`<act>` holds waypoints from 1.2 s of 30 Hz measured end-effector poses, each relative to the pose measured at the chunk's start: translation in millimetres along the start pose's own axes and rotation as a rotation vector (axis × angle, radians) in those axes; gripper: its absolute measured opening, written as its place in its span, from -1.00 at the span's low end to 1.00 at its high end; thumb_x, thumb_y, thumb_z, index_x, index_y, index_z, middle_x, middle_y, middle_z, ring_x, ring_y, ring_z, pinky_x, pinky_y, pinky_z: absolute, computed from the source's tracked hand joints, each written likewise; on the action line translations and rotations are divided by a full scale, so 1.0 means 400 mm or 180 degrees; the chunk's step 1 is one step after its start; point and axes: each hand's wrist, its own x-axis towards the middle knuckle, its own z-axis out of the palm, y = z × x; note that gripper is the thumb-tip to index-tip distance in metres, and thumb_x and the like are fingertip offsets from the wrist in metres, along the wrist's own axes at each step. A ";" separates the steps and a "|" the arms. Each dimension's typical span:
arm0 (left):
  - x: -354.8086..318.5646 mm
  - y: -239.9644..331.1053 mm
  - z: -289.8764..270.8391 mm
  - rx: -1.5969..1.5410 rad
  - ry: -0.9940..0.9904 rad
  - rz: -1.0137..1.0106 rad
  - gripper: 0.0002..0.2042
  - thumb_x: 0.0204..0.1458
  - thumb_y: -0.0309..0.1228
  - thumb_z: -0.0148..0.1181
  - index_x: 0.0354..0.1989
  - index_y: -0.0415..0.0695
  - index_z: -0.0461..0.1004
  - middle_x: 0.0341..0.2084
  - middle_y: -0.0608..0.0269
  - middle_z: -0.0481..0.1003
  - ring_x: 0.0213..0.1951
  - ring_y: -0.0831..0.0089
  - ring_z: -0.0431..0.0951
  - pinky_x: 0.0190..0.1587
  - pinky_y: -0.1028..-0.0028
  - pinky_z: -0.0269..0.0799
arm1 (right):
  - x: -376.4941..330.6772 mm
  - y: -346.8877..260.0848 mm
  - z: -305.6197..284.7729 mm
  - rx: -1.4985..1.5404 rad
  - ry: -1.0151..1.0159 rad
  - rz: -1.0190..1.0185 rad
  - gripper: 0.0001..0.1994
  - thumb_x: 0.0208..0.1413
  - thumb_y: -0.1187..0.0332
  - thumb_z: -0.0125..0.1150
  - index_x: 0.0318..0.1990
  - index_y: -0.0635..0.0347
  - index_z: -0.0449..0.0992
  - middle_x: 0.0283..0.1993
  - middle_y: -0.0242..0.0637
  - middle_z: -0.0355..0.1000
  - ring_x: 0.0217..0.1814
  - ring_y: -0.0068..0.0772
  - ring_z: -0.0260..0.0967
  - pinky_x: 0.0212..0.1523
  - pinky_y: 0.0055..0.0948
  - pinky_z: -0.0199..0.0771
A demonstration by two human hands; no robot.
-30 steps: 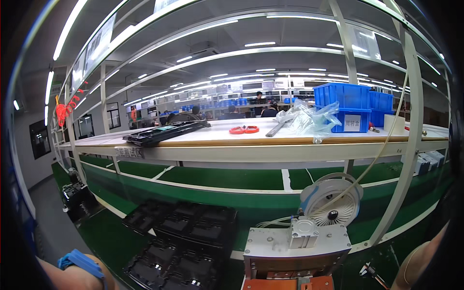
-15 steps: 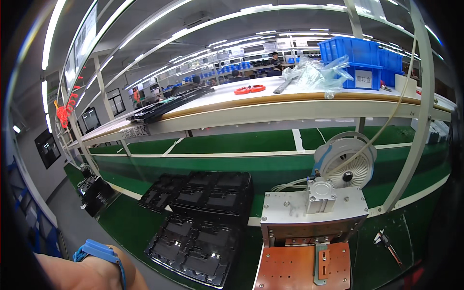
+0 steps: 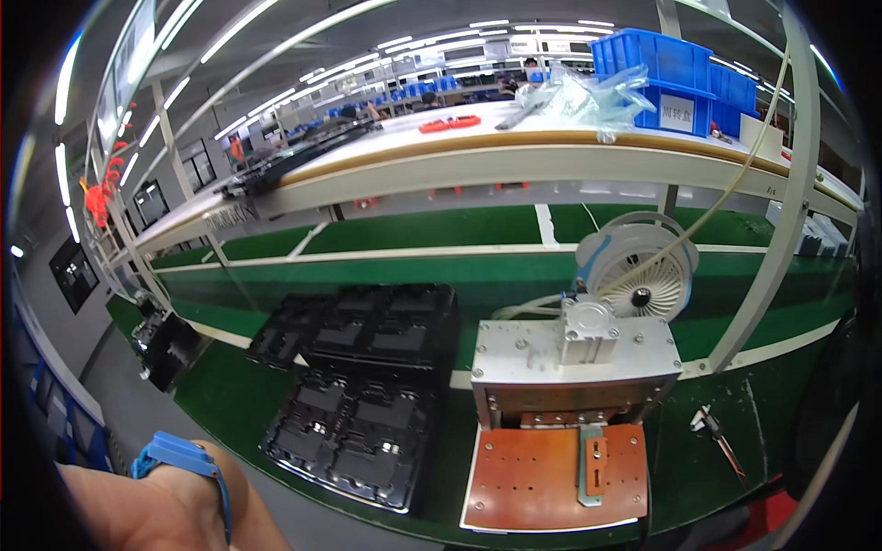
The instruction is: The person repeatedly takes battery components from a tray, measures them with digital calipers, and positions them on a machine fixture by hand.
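- Basically, your left hand [image 3: 138,510] sat at the lower left edge, only the wrist and back of the hand in frame; fingers were cut off, so I couldn't tell if they were apart or together.
- You wore a blue wrist strap [image 3: 184,459] on that wrist.
- Your right hand was not in view.
- Nearest to your left hand was the black moulded tray [image 3: 354,436], lying flat on the green bench mat [image 3: 239,386], just to the right of the wrist and not touching it.
- A second black tray stack [image 3: 367,331] lay right behind the first one, further from you.
- Right of the trays stood a small grey metal press fixture [image 3: 574,367] with a silver cylinder [image 3: 586,332] on top.
- An orange-brown base plate [image 3: 551,477] stuck out from the fixture toward you, with a grey metal bracket [image 3: 593,464] lying on it.
- A white and blue reel [image 3: 638,271] stood upright behind the fixture, a pale cable running up from it.
- Small cutters [image 3: 715,432] lay on the mat right of the plate, well apart from your hand.
- Up top, the shelf [image 3: 478,151] carried blue bins [image 3: 675,78], clear plastic bags [image 3: 579,96] and a red item [image 3: 450,122].
- Another black tray pile [image 3: 170,344] sat far left on the bench.
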 end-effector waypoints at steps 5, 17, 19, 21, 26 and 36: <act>-0.009 0.039 0.011 0.0068 0.0093 0.0000 -0.82 0.19 -0.36 0.11 -0.08 -0.07 0.37 -0.30 0.40 0.32 -0.33 0.63 0.27 -0.35 0.60 0.23 | 0.000 0.004 -0.002 0.0111 0.0025 0.0056 -0.70 0.16 0.02 0.00 -0.07 -0.16 0.51 -0.06 -0.45 0.44 -0.11 -0.39 0.29 -0.22 -0.40 0.21; -0.026 0.126 -0.007 0.0155 0.0099 -0.0102 -0.85 0.18 -0.38 0.13 -0.12 -0.06 0.40 -0.30 0.41 0.32 -0.34 0.63 0.27 -0.33 0.59 0.21 | -0.049 -0.057 0.021 0.0311 0.0172 0.0426 -0.71 0.15 0.01 0.00 -0.09 -0.18 0.52 -0.07 -0.47 0.45 -0.12 -0.39 0.29 -0.22 -0.40 0.19; -0.030 0.128 -0.011 0.0160 0.0110 -0.0066 -0.86 0.18 -0.38 0.13 -0.12 -0.06 0.40 -0.30 0.41 0.32 -0.34 0.63 0.27 -0.33 0.59 0.21 | -0.057 -0.061 0.032 0.0331 0.0223 0.0442 -0.71 0.14 0.01 0.00 -0.09 -0.19 0.52 -0.07 -0.47 0.45 -0.12 -0.39 0.29 -0.23 -0.40 0.19; -0.044 0.125 -0.012 0.0150 0.0120 -0.0063 -0.86 0.18 -0.38 0.13 -0.13 -0.06 0.41 -0.30 0.41 0.32 -0.34 0.63 0.26 -0.33 0.59 0.21 | -0.068 -0.064 0.040 0.0338 0.0252 0.0486 -0.71 0.14 0.01 0.00 -0.09 -0.19 0.53 -0.08 -0.47 0.45 -0.12 -0.39 0.29 -0.23 -0.40 0.19; -0.181 0.113 -0.100 0.1735 -0.0049 -0.0715 -0.79 0.10 -0.46 0.21 -0.15 -0.28 0.42 -0.33 0.03 0.48 -0.43 0.33 0.52 -0.42 0.55 0.46 | -0.106 -0.122 0.041 0.0435 0.0135 0.0884 -0.71 0.14 0.00 0.01 -0.10 -0.20 0.53 -0.08 -0.48 0.45 -0.12 -0.39 0.28 -0.23 -0.39 0.18; -0.535 0.015 -0.348 0.2420 -0.0914 -0.3487 -0.90 0.13 -0.55 0.20 -0.22 -0.22 0.60 -0.30 0.27 0.56 -0.25 0.57 0.56 -0.38 0.60 0.50 | -0.123 -0.187 0.074 0.0459 -0.0036 0.1193 -0.71 0.13 -0.01 0.01 -0.11 -0.21 0.54 -0.09 -0.49 0.46 -0.12 -0.40 0.28 -0.23 -0.39 0.17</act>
